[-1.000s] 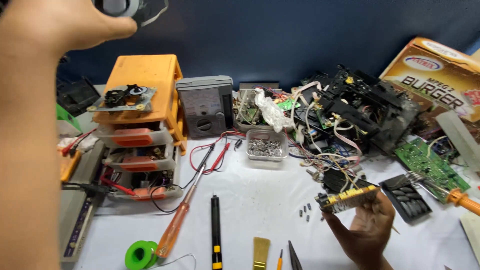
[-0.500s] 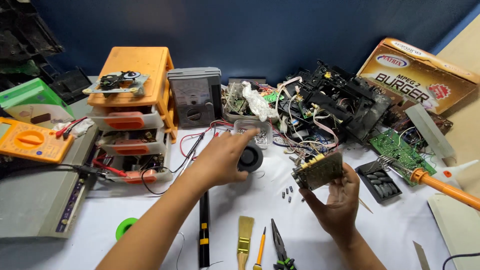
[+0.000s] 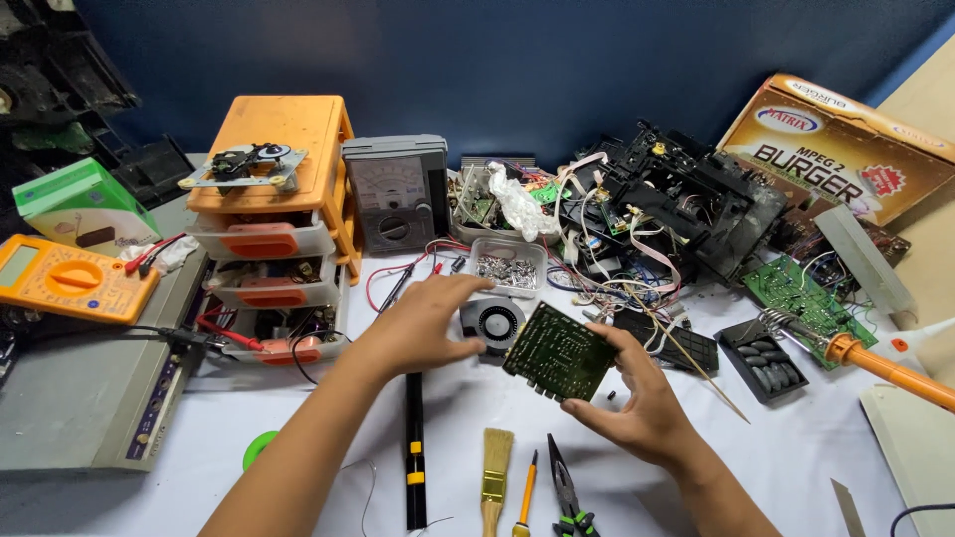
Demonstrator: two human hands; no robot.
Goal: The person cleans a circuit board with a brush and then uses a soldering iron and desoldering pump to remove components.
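The right hand pinches the circuit board by its edges; the open left hand steadies it. Light, stiff, fragile: edges look safest.

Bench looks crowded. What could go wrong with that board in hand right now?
1. The right hand pinches the green circuit board by its edges, tilted in the air; a slip would likely drop it onto the small black fan below.
2. The left hand hovers close to the open tray of small metal parts; a bump might spill it.
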